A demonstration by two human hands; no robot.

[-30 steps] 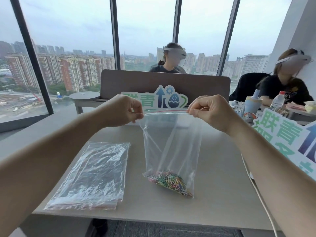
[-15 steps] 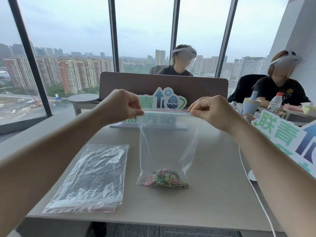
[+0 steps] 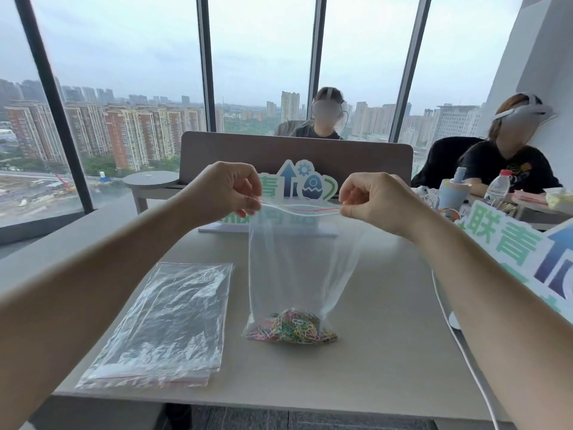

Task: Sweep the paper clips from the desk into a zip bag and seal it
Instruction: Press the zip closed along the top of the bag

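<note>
Clear plastic hangs between our hands: the zip bag [image 3: 297,262] stands upright with its bottom resting on the desk [image 3: 387,352]. Our left hand [image 3: 224,190] pinches the left end of the red-lined zip strip [image 3: 300,209], and our right hand [image 3: 376,201] pinches the right end, fingers curled tight. Coloured paper clips [image 3: 293,328] lie heaped in the bag's bottom. A stack of spare bags [image 3: 164,324] lies flat to the left, just apart from the held one.
</note>
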